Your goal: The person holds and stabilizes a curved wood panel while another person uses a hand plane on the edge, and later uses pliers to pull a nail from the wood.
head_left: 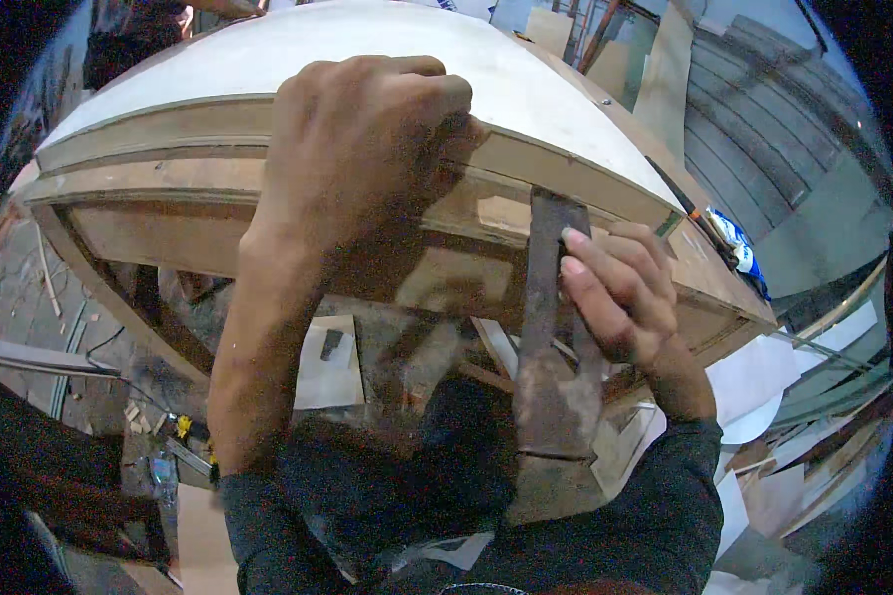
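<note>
- Far left, a co-worker in dark clothes stands beyond the corner of the desk, a forearm reaching in along the top edge.
- Nearer, on the littered floor, I see thin wood offcuts, a clear bottle and a yellow-and-black tool.
- The desk, a bare wooden frame with slanting legs, spans the middle, carrying a large white board with layered, raw edges.
- Below the frame, just left of centre, a pale piece of wood with a dark patch shows on the floor.
- The person's left hand is bent at the near edge of the board, fingers curled under; from here I cannot tell whether it grips anything.
- Right of it is the strip, flat and dark brown, its upper end against the front edge of the desk, the rest hanging down before the frame.
- The right hand has the strip pinched, two fingertips lying on its face.
- At the desk's right side, a dark tool with an orange band lies beside a blue-and-white packet.
- Far right, grey panels lean behind, with scrap sheets heaped lower down.
</note>
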Demonstrator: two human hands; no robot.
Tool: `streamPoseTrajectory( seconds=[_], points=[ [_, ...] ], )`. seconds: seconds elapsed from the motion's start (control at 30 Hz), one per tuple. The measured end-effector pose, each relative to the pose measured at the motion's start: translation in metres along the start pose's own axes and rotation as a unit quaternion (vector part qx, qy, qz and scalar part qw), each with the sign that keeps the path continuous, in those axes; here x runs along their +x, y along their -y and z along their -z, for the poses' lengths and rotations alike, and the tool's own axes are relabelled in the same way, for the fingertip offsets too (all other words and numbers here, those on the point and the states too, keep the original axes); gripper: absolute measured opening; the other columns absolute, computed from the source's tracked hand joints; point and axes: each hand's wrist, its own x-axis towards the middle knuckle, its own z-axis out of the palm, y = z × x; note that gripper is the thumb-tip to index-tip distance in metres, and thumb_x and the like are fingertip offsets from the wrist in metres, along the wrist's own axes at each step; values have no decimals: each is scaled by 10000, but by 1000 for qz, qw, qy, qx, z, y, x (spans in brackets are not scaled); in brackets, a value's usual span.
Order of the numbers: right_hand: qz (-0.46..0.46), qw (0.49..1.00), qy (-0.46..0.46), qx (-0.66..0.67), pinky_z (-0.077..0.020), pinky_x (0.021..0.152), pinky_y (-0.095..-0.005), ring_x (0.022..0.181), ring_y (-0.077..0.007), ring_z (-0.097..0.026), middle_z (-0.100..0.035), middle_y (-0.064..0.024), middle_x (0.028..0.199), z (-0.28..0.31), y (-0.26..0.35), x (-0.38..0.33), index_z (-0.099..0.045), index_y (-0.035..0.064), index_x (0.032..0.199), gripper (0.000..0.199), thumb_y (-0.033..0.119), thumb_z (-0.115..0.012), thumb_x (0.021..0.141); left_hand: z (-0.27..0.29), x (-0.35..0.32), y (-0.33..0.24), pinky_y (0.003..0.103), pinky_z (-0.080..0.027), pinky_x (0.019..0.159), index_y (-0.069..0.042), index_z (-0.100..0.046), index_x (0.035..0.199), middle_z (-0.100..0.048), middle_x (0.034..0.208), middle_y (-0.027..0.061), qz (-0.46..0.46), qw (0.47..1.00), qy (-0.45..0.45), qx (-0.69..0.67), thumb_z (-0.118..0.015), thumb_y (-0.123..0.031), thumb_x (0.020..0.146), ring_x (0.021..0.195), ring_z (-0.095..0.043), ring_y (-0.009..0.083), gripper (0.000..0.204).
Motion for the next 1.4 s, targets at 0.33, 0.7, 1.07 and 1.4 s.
streamPoseTrajectory(
  seconds=[0.33,0.7,1.07,1.4],
  points=[
    [-13,998,-13,-56,-453,670,-347,772,-172,-593,-714,-103,1066,-9,12,-8,-626,81,1053,301,73,-767,788,1,0,-2,415,-534,619,-128,-699,736,-675,755,48,29,999,8,-11,-755,-325,790,686,-690,291,211],
    [-3,997,-50,-58,-429,632,-330,728,-162,-587,-712,-98,1042,-16,11,-12,-622,93,1044,295,82,-770,789,1,-2,-3,393,-525,585,-132,-699,742,-675,763,28,34,999,5,0,-762,-372,802,662,-686,279,255],
    [-19,996,-79,-37,-436,628,-307,733,-156,-601,-707,-83,1023,-20,10,-11,-644,94,1061,331,88,-772,756,5,1,3,348,-552,635,-121,-760,841,-734,823,50,41,999,29,-20,-798,-334,800,713,-722,248,219],
    [-112,983,-110,98,-567,828,-438,913,-311,-677,-669,-194,1182,51,21,-27,-575,42,1201,464,69,-740,769,7,1,0,345,-555,650,-145,-771,870,-733,828,36,64,997,48,3,-802,-273,790,719,-723,232,153]
  ],
)
